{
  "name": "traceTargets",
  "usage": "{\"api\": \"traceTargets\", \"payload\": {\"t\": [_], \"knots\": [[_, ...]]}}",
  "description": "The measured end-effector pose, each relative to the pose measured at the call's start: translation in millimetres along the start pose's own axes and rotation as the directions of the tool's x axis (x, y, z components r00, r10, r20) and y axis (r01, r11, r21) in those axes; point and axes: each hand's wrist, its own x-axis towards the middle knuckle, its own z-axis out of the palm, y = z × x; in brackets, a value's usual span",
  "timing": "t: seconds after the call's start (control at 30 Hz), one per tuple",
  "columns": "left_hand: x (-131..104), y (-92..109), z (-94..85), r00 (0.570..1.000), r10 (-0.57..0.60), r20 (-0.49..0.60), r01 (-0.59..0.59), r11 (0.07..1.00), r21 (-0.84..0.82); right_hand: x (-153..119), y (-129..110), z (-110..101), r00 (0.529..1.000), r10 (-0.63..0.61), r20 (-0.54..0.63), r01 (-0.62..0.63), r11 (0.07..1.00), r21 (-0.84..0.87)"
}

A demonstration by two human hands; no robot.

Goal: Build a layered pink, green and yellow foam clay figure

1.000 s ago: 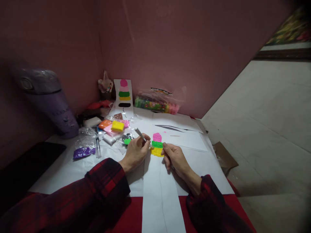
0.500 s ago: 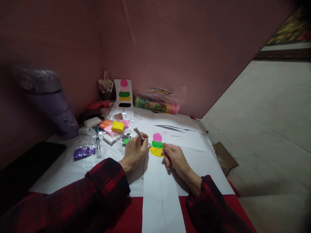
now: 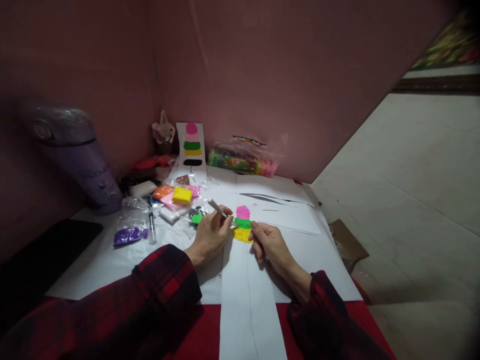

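A long white paper strip (image 3: 249, 300) bears a textured pink patch (image 3: 243, 212), a green band (image 3: 243, 223) and a yellow band (image 3: 242, 235), with a thin line drawn below. My left hand (image 3: 210, 235) is closed on a slim silvery tool (image 3: 217, 208), whose tip reaches the left part of the green band. On the other side, my right hand (image 3: 272, 245) pinches at the right edge of the yellow and green bands; whatever lies between its fingertips is too small to make out.
Bagged clay pieces, one yellow (image 3: 182, 195) and one purple (image 3: 130, 236), lie to the left. Behind them leans a colour-patched card (image 3: 192, 150). A purple bottle (image 3: 88, 165) stands far left; a wrapped colourful pack (image 3: 242, 162) lies by the wall.
My left hand and the tool have shifted slightly to the right, bringing the tip onto the green band. My right hand has stayed in place.
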Motion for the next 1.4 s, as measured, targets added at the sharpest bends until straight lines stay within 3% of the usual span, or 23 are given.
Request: {"api": "traceTargets", "payload": {"t": [0.47, 0.97, 1.4], "knots": [[-0.3, 0.7, -0.2, 0.999, 0.024, 0.025, -0.026, 0.997, 0.073, -1.1, -3.0, 1.5, 1.0, -0.01, -0.001, 0.01, 1.0, -0.011], [0.0, 2.1, -3.4, 0.996, 0.03, -0.086, -0.016, 0.988, 0.153, -1.3, -3.5, 1.5, 1.0, -0.011, 0.0, 0.011, 1.0, -0.024], [-1.0, 1.0, -1.4, 0.998, 0.059, 0.005, -0.059, 0.995, 0.086, -0.2, -2.6, 1.0, 1.0, -0.019, 0.008, 0.019, 0.999, -0.037]]}}
